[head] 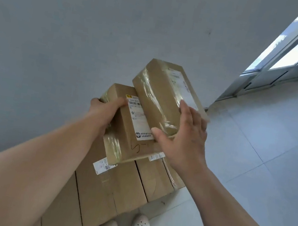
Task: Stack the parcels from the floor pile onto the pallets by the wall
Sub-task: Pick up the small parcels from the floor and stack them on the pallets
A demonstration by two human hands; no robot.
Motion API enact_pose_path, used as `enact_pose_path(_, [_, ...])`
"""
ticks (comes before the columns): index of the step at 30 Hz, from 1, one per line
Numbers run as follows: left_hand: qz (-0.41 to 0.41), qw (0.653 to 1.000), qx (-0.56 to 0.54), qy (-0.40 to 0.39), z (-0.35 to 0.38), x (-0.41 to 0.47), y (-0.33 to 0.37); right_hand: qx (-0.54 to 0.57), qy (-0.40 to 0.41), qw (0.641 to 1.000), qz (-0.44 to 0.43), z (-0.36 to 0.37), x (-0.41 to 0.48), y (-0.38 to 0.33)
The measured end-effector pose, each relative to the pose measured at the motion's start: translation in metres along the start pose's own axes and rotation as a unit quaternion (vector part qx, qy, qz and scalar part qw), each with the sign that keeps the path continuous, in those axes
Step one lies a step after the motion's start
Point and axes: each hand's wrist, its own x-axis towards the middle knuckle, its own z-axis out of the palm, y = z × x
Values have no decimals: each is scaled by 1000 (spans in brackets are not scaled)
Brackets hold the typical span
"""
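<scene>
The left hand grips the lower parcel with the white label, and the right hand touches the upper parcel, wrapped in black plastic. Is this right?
No. In the head view the upper parcel is brown cardboard under clear tape, not black plastic. The left hand grips the lower parcel with the white label, and the right hand touches the upper one.

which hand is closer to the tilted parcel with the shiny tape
Right. The right hand lies against the near end of the tilted parcel; the left hand grips the left edge of the labelled parcel, not touching the tilted one.
</scene>
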Motion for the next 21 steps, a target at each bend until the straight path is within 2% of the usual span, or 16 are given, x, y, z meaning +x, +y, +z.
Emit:
enact_pose_path(4, [-14, 999, -11, 28, -15, 11, -11, 121, 49, 991, -20, 12, 27, 14])
enact_pose_path(7, [-17, 999, 13, 33, -23, 17, -24, 176, -5, 984, 9, 23, 45, 25])
enact_pose_path(9, [-25, 998, 24, 44, -27, 22, -34, 125, -44, 990, 47, 32, 55, 33])
enact_pose_path(11, [-43, 997, 29, 52, -32, 28, -46, 87, -112, 981, 132, 42, 67, 43])
enact_pose_path(13, [-57, 997, 23, 50, -34, 35, -59, 136, -187, 948, 218, 53, 75, 56])
enact_pose_path(16, [-69, 996, 23, 52, -34, 48, -77, 231, -318, 870, 297, 71, 77, 80])
enact_pose_path(18, [-71, 995, 29, 56, -34, 59, -88, 257, -348, 849, 305, 85, 77, 95])
enact_pose_path(21, [-79, 995, 25, 55, -31, 76, -105, 312, -353, 825, 312, 106, 78, 112])
